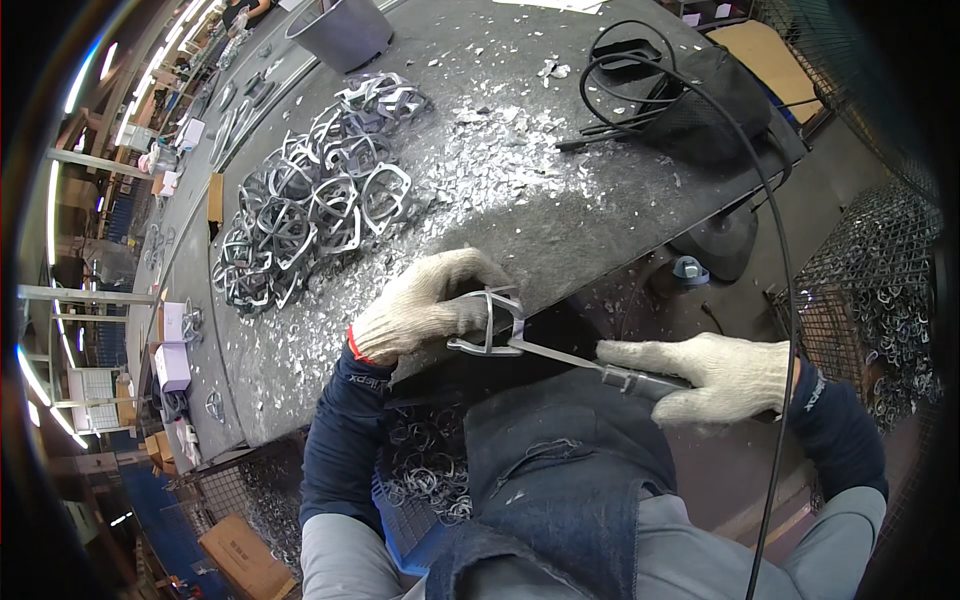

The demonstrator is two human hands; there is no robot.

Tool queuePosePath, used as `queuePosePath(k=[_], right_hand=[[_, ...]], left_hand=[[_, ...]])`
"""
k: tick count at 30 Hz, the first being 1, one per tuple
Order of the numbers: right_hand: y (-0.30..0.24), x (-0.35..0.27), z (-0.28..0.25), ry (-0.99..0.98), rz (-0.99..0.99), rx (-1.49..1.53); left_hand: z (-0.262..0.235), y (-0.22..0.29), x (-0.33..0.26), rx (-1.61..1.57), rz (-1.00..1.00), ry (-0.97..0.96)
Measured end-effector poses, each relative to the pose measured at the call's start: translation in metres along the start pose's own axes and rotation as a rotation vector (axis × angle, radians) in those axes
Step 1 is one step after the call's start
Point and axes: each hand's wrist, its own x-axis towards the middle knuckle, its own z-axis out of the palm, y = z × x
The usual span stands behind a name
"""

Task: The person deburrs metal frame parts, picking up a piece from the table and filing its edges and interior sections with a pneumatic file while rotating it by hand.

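While the left hand [425, 305] pinches one metal frame [489, 325] between thumb and fingers, the right hand [715, 372] is closed around the grip of a flat-bladed tool [614, 376], index finger laid out along it toward the blade. Both hands gloved. Frame is off the bench [570, 240], held up at its near edge above the lap, roughly square, open middle facing the camera. Blade's far end meets the frame at its lower right corner; can't tell if it's pressing, passing inside the opening or just resting there. My read: edge dressing or burr removal on a single piece, mid-job, tool at the work. Contact face of the blade too small to judge, so no call on how clean that edge is. Next move, I'd say, calls for a firm left pinch so the frame doesn't twist, and a straight stroke along the bar with the right wrist steady; then turn the frame to get at another side. Watch the left fingertips, they're close to the blade line. More frames in a heap [305, 205] on the bench, left of the hands, light flakes [510, 150] scattered beside it. Blue crate [392, 520] below the left forearm, similar parts by it. Black cable [791, 300] crosses near the right wrist; can't tell if they touch.
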Motion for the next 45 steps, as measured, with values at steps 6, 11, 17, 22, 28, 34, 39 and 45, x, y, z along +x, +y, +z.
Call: queuePosePath(k=[6,11,17,22,28,34,39,45], right_hand=[[-0.014,0.0,0.003,-0.155,0.217,0.283],[0.0,0.0,0.004,-0.161,0.154,0.388],[-0.012,-0.007,0.009,-0.136,0.258,0.434],[-0.022,0.0,0.012,-0.117,0.282,0.328],[0.021,0.006,0.041,0.336,-0.229,-0.414],[-0.001,0.0,0.05,0.396,0.052,-0.651],[0.013,0.0,0.049,0.397,-0.062,-0.259],[0.004,-0.005,0.032,0.185,-0.013,0.082]], left_hand=[[0.003,0.008,-0.007,-0.053,-0.001,-0.006],[0.008,0.0,-0.008,-0.033,0.047,0.035],[0.009,0.006,-0.009,-0.063,-0.004,0.034],[0.0,-0.002,-0.006,0.007,0.046,-0.005],[-0.007,-0.005,0.0,-0.045,0.034,-0.06],[-0.013,-0.01,0.002,-0.031,0.045,-0.08],[-0.007,-0.002,-0.001,-0.078,-0.005,-0.052],[-0.008,0.0,0.001,-0.005,0.012,-0.049]])
